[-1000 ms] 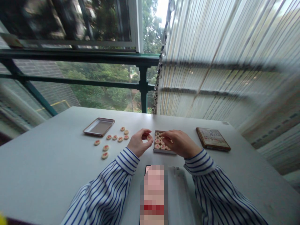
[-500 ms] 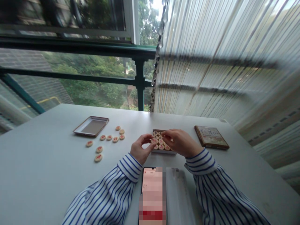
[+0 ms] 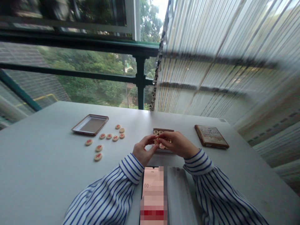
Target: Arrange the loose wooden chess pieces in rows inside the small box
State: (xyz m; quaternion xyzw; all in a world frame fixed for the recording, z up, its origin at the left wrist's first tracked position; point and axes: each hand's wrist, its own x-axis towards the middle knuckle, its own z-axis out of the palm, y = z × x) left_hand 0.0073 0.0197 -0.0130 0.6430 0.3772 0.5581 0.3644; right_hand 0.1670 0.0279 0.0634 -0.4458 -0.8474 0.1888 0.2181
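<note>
My left hand (image 3: 143,150) pinches a round wooden Chinese chess piece (image 3: 156,142) with a red character, tilted just over the near left part of a small box (image 3: 164,129). At that same piece, the fingers of my right hand (image 3: 181,144) are closed together from the right; their tips partly hide it. Rows of similar pieces fill the box below, some with black characters at the back and some with red ones nearer me. Much of the box's right side is covered by my right hand.
Several loose chess pieces (image 3: 109,136) lie on the white table (image 3: 58,175) to the left, one of them blank on top. Behind them is an open tray-like lid (image 3: 77,129). A flat brown case (image 3: 212,136) lies at right. A phone (image 3: 152,184) and a pale translucent object (image 3: 180,193) are in front of me.
My right hand has moved slightly left, bringing its fingertips to the piece in my left hand. That piece has shifted a little to the right.
</note>
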